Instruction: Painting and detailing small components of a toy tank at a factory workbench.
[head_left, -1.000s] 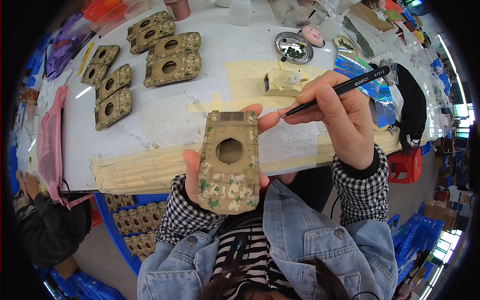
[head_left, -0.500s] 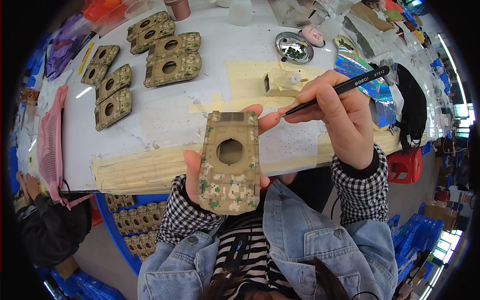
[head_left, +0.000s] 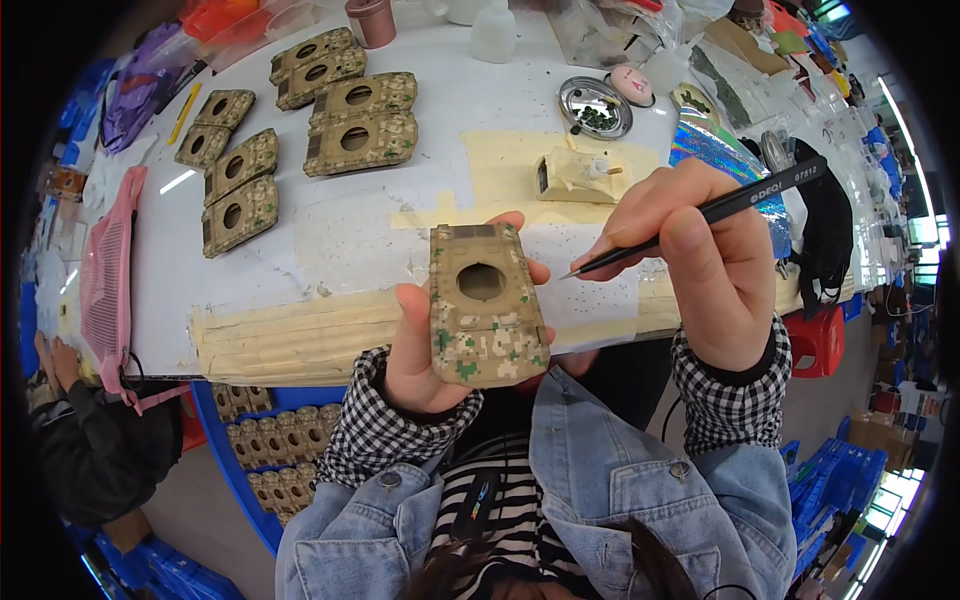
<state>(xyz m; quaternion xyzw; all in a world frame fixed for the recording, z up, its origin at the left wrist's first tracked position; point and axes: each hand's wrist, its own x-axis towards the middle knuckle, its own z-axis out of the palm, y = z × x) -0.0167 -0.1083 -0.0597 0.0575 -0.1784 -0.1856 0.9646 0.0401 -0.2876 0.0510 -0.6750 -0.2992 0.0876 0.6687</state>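
Note:
A camouflage model tank hull with a round hole in its top rests in my left hand, thumb on one side and fingertips round the other. My right hand pinches black tweezers. Their fine tip points left, a little apart from the hull; whether it grips something tiny I cannot make out. Beyond the hull, a white sheet with many small dark specks lies on the table. Near my right hand stands a small tape-covered block.
More camouflage hulls lie in groups at the back left. A round metal dish holds small dark green parts, beside a pink rounded object. Below the table edge, a blue tray carries rows of hulls. Another person's hands show at far left.
The hull in my left hand has moved slightly up and right and tilted. My right hand has drawn the tweezers to the right and down, away from my left fingertip.

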